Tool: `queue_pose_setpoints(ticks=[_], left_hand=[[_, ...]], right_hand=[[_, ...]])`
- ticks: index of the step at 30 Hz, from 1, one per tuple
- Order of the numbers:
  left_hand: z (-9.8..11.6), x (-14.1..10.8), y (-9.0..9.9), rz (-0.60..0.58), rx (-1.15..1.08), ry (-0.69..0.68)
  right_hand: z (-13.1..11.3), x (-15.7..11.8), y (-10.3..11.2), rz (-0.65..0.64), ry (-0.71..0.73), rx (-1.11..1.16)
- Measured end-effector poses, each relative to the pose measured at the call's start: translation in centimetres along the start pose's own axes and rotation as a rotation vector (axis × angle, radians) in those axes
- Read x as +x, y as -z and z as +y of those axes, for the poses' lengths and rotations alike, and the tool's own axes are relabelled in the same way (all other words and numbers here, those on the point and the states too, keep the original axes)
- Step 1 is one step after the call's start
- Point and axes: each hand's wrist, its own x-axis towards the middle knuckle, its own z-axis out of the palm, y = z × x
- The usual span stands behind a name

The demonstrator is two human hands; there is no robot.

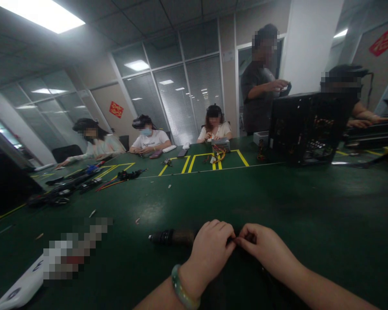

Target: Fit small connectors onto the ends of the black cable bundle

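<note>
My left hand (214, 243), with a green bangle (182, 286) on its wrist, is closed near the rear end of a dark cylindrical tool (177, 237). The tool lies on the green table (132, 267) with its metal tip pointing left. Its rear end is hidden behind the hand. My right hand (257, 241) is beside the left, its thumb and forefinger pinched together. The fingertips of both hands meet at a small dark thing that I cannot make out.
A white object (22, 282), partly blurred out, lies front left. Cables and dark parts (71, 183) are at the back left. A black computer case (307, 129) stands back right. Several people are around the table's far side. Small scraps lie mid-table.
</note>
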Motion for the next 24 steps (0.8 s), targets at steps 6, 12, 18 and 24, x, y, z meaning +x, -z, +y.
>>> queue_pose_setpoints(ticks=[6,12,18,24], left_hand=[[0.0,0.0,0.1,-0.013,-0.002,-0.013],[0.0,0.0,0.3,-0.006,-0.001,0.009],[0.1,-0.3,0.6,0.015,-0.045,0.003],[0.6,-0.7,2.3,0.099,-0.067,-0.214]], right_hand=[[-0.7,-0.3,0.1,0.140,0.140,-0.203],[-1.2,-0.5,0.0,0.093,0.267,-0.292],[-1.9,-0.7,-1.0,0.121,0.269,-0.405],[0.6,-1.3,2.5,0.199,0.179,-0.424]])
